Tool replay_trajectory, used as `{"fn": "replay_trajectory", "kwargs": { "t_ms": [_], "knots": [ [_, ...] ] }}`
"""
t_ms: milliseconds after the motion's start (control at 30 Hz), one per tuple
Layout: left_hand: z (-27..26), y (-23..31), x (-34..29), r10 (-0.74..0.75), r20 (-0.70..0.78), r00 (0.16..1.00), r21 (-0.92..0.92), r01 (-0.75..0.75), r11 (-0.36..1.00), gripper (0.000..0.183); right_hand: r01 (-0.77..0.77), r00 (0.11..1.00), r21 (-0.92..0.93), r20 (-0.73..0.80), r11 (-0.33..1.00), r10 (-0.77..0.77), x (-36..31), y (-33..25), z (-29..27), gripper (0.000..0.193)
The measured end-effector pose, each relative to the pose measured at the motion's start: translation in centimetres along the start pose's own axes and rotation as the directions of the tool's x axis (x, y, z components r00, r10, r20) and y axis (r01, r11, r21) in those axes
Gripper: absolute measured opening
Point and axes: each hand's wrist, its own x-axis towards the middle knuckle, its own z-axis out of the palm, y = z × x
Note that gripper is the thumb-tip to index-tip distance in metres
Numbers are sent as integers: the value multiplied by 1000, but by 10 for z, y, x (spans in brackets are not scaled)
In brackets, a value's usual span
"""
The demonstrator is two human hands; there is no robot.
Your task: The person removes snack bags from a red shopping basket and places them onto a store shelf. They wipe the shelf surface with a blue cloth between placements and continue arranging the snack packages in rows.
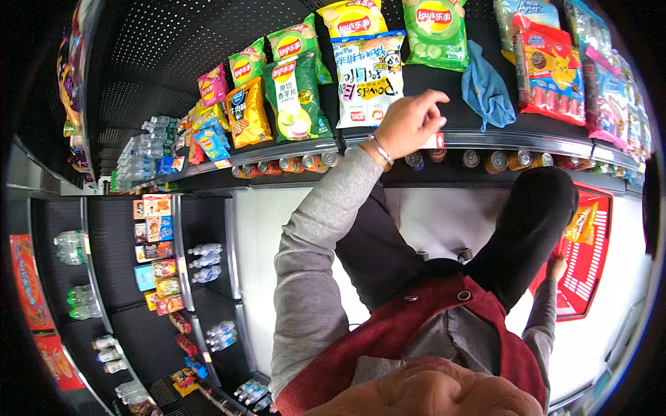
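Observation:
My left hand (414, 123) is held over the front of a black shelf with its fingers loosely bent and apart, holding nothing. Beside it, partly covered by the hand, stands a white snack bag (368, 76). A blue cloth (488, 90) lies crumpled on the shelf to the hand's right. My right hand (557, 267) is down at the near left side of a red shopping basket (598, 270), closed on its edge; the fingers are small and partly hidden. A yellow snack bag (581, 224) is in that basket.
Green chip bags (436, 35) and a dark green bag (297, 97) line the shelf. Red snack packs (550, 73) stand at the right. Drink cans (495, 161) sit below the metal shelf edge (472, 141). Shelves with boxes (154, 229) and bottles (206, 262) are at my left.

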Motion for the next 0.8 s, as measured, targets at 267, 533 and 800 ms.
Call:
{"fn": "replay_trajectory", "kwargs": {
  "t_ms": [267, 533, 800],
  "knots": [
    [-24, -32, 3, -91, -305, 948, -34, 85, 996, 25, -127, 991, 436, 30, 891, 127, -5, -27, 14, 33],
    [-62, -58, 2, 82, -600, 796, 211, 58, 976, 26, -294, 935, 898, 341, 327, -96, -124, -117, 42, 28],
    [-83, -143, -7, -302, -717, 628, 17, 450, 893, 47, 192, 979, 938, -160, 287, -130, -49, -259, -200, 23]
  ]
}}
